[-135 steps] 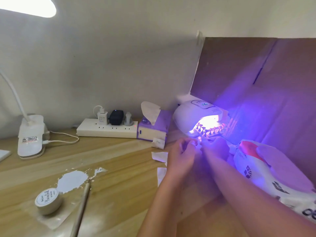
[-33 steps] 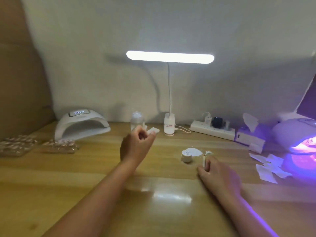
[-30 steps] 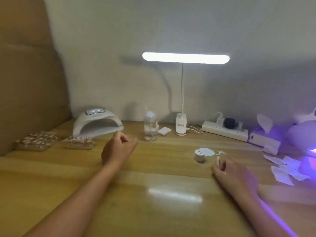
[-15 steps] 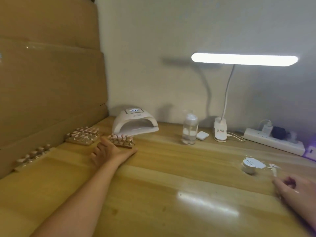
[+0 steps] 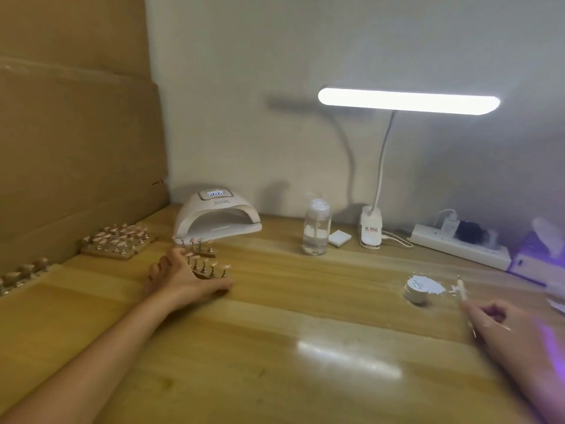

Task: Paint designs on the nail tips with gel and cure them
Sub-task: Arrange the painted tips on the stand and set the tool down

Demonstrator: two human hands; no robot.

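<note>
From the head view, your hands were well apart on the worktop. Your left hand lay far to the left, fingers spread and mostly straight. Its thumb stretched along the near edge of a strip of nail tips that stood on small pegs, so the strip sat in the crook between thumb and forefinger. The hand touched the strip but did not close round it. A second strip stood just behind, right at the mouth of the white curing lamp, whose inside was dark. Further left, a board of nail tips rested against the cardboard wall, with another row at the frame's edge.

Your right hand sat low on the right with its fingers curled round a thin brush. The brush's far end pointed up toward a white smear of gel beside the small gel pot — near it, though I cannot tell whether it touched.

Along the back wall stood a clear bottle, a small white pad, the clip base of the lit desk lamp and a power strip — violet light spilled in from the right edge.
</note>
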